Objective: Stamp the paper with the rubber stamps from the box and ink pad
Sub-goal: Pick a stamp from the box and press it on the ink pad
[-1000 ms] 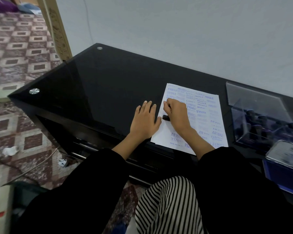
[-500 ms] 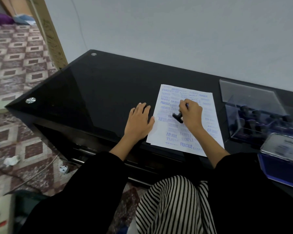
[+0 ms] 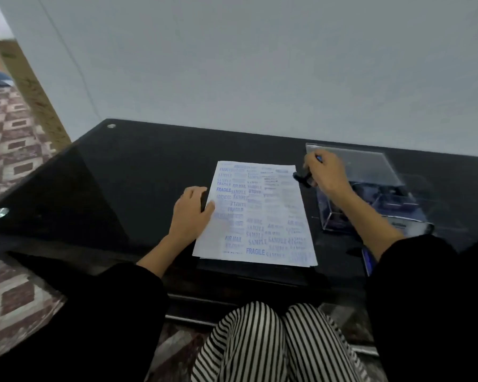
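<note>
A white paper (image 3: 273,216), crowded with blue prints reading FRAGILE, SAMPLE and AIR MAIL, lies on the black glass tabletop (image 3: 122,175) in the middle of the frame. The left hand (image 3: 189,213) rests at the sheet's left edge, holding nothing, with loosely bent fingers on the glass and the thumb lying on the paper. The right hand (image 3: 324,175), right of centre, grips a dark rubber stamp (image 3: 302,179) by its handle. The stamp sits at the paper's upper right corner, between the sheet and a clear plastic box (image 3: 370,194); whether it touches the tabletop cannot be told. Dark stamps show blurred inside the box. Lower right, a blue ink pad (image 3: 368,261) peeks out beside the black sleeve, mostly hidden by the forearm.
</note>
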